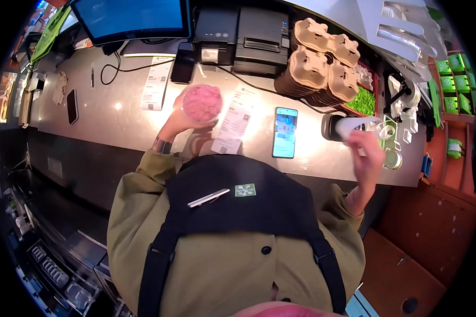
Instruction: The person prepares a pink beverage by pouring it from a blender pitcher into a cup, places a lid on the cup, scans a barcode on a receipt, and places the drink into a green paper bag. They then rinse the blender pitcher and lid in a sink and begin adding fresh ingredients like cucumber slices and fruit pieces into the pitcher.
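Note:
My left hand (179, 115) is closed around a clear cup of pink frozen dessert or drink (202, 104), above the metal counter (142, 126). In my right hand (365, 147) is a piece of white paper or label (355, 126), held by the fingers over a small black device (334, 127). A long printed receipt (233, 123) lies just right of the cup, and another receipt (154, 87) lies to its left. Between my hands a smartphone (285, 132) rests with its screen lit. A pen (208, 197) is clipped to my dark apron.
Behind the receipts stand a monitor (135, 18) and two black printers (261, 43). Stacked cardboard cup carriers (309, 71) stand beside a red tray of green pieces (361, 101). Dark phones (182, 63) lie on the left side. A black cable (258, 88) crosses the counter; label rolls (392, 158) stand at the right.

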`<action>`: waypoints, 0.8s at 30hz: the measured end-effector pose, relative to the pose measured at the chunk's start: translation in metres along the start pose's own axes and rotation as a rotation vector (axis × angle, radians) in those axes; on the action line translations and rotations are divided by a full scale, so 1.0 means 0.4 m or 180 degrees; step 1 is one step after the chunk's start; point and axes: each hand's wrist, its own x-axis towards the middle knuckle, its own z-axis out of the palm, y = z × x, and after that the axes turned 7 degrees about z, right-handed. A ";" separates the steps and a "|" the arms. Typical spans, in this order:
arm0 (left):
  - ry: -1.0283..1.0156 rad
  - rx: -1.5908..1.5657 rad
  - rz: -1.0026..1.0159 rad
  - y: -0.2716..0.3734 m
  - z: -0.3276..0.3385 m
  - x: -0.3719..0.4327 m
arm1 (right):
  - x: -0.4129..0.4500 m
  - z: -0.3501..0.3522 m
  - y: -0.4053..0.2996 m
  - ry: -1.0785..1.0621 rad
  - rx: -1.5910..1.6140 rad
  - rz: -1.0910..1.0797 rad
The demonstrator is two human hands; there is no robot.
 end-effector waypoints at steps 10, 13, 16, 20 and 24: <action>-0.1548 -0.0369 -0.0378 0.035 -0.155 0.111 | 0.187 0.233 -0.172 -0.1170 0.0273 -0.1109; -0.1019 -0.0223 -0.0545 0.039 -0.193 0.027 | 0.208 0.297 -0.198 -0.1505 0.0850 -0.1286; -0.0732 -0.0288 -0.0580 0.079 -0.168 -0.084 | 0.233 0.345 -0.244 -0.1610 0.1242 -0.1305; -0.0186 -0.0291 -0.0543 0.074 -0.099 -0.208 | 0.242 0.412 -0.253 -0.1660 0.1613 -0.1000; 0.0251 -0.0268 -0.0179 0.103 -0.030 -0.234 | 0.253 0.436 -0.258 -0.1783 0.1859 -0.0446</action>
